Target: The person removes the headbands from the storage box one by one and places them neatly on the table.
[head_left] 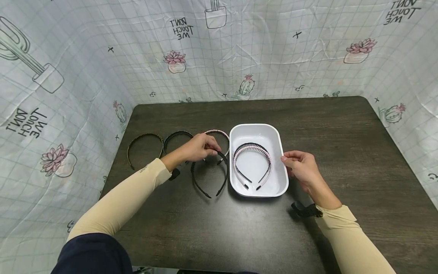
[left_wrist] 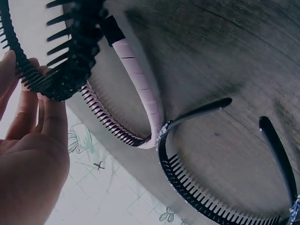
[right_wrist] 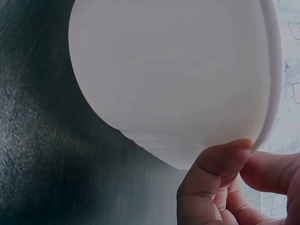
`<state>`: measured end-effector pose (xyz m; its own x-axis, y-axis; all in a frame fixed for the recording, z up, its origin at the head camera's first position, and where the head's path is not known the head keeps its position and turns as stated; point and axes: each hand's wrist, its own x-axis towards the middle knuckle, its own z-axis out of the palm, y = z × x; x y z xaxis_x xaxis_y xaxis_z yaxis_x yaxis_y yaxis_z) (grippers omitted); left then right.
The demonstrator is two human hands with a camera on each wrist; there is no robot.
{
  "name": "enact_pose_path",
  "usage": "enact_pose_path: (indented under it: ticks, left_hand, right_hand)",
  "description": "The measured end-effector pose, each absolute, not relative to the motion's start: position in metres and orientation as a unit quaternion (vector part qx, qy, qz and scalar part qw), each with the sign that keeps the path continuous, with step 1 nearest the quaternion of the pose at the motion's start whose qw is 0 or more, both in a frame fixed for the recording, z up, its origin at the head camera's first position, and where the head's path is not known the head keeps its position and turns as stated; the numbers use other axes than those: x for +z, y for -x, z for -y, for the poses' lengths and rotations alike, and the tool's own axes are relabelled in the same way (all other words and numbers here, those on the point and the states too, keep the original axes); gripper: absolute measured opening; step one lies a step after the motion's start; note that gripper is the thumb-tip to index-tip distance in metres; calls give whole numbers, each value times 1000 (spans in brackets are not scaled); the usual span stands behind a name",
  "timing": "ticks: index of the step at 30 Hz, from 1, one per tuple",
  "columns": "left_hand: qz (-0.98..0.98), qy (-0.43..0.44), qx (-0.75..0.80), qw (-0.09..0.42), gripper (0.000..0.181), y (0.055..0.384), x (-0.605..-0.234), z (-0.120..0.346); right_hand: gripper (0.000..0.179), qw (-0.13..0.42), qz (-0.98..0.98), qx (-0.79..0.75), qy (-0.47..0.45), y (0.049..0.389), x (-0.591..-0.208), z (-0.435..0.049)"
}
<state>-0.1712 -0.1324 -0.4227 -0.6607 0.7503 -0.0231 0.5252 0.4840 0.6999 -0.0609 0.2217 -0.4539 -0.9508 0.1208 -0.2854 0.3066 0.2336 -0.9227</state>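
Note:
My left hand [head_left: 202, 147] pinches a black toothed headband [head_left: 224, 182] near the top of its arch, just left of the white tray [head_left: 283, 186]. In the left wrist view the held headband [left_wrist: 77, 56] shows comb teeth and a braided outer side. On the tray's right side, my right hand [head_left: 302, 167] grips the rim between thumb and fingers; the right wrist view shows the tray's outer wall [right_wrist: 168, 70] close up. Inside the tray lie a pink headband [head_left: 235, 167] and a black headband [head_left: 247, 144], one overlapping the other.
Left of the tray, a pink headband [head_left: 219, 131], a black headband with sparkly trim [head_left: 178, 133] and a thin brownish headband [head_left: 145, 134] lie in a row on the dark wood table [head_left: 325, 125]. A printed curtain [head_left: 273, 57] surrounds the table's back and sides.

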Motion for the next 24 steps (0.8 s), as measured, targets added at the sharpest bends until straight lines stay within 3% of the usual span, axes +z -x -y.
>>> enact_pose_path:
  ticks: [24]
  left_hand:
    - [-843,-393,324,174,14,155,-445,128]
  right_hand:
    - [36,76,-777,-610,-136,61,-457,-223]
